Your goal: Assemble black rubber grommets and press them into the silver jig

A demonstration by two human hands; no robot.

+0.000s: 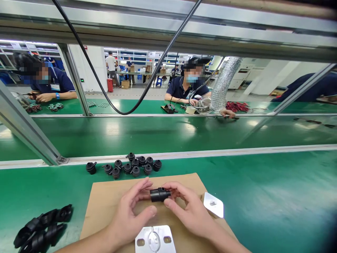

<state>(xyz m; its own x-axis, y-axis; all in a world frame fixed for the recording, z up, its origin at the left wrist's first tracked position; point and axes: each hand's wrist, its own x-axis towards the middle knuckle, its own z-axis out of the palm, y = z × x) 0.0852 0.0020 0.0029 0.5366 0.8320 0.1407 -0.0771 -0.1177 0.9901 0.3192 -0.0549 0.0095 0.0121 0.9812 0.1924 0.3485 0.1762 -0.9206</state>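
A black cylindrical part point(159, 194) lies on its side between my two hands, above a brown cardboard sheet point(105, 207). My right hand point(188, 207) has its fingers closed round the part's narrower right end. Around the wider left end, my left hand point(135, 209) is curved, its thumb apart from its fingers; the fingertips are partly behind the part. Below the hands sits a silver metal plate point(154, 240) with an oval recess and two slots. A second silver plate point(213, 204) rests at the cardboard's right edge.
Several black capped parts point(127, 168) stand beyond the cardboard. Larger black curved pieces point(43, 228) lie at the lower left. A metal frame post point(28, 130) rises at the left, and a black cable point(126, 113) hangs ahead. People work across the green conveyor point(131, 135).
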